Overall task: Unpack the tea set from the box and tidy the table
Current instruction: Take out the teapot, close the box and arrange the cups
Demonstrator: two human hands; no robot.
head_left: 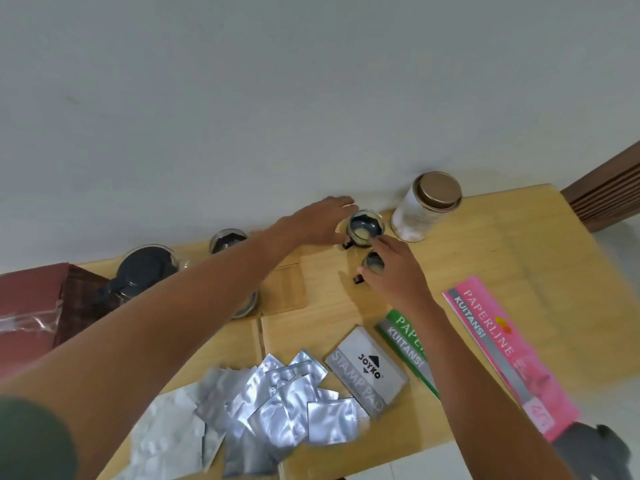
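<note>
Two small glass cups with black handles stand near the table's far edge. My left hand (320, 221) curls around the farther glass cup (364, 228) from its left side. My right hand (398, 271) rests over the nearer glass cup (374, 264), fingers around it. Further left stands a glass teapot with a dark lid (145, 268), partly hidden by my left forearm. Behind it is another glass cup (227, 240). A dark red box (31, 306) with plastic wrap lies at the far left.
A white jar with a brown lid (427, 206) stands right of the cups. Silver foil sachets (277, 407) are heaped at the near edge beside a stamp pad box (367, 375). Green (405, 341) and pink receipt books (502, 351) lie to the right on the wooden table (540, 244).
</note>
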